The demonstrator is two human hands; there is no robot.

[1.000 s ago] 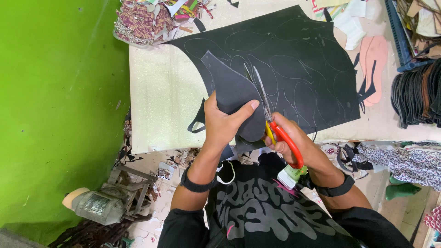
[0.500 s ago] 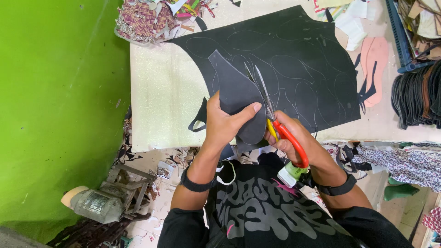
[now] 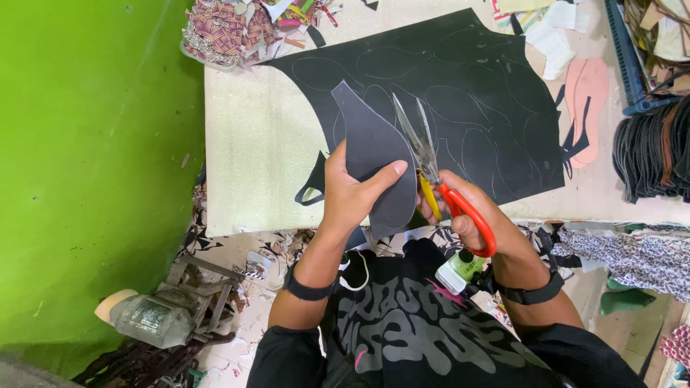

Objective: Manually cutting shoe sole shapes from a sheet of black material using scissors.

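My left hand (image 3: 352,190) grips a dark sole-shaped piece (image 3: 374,154) cut from a large black sheet (image 3: 474,93) that lies on the pale work board (image 3: 251,151). Faint outlines of more sole shapes are drawn on the sheet. My right hand (image 3: 467,215) holds scissors (image 3: 431,165) with one red and one yellow handle. Their blades are slightly apart and point away from me along the piece's right edge.
A green wall (image 3: 93,144) runs along the left. A heap of coloured scraps (image 3: 230,29) lies at the board's far left corner. Pink soles (image 3: 586,100) and a stack of dark cut soles (image 3: 654,151) sit at the right. A small motor (image 3: 144,316) lies on the floor.
The dark piece has lifted and turned slightly in my left hand, and the scissors have shifted a little right along its edge.
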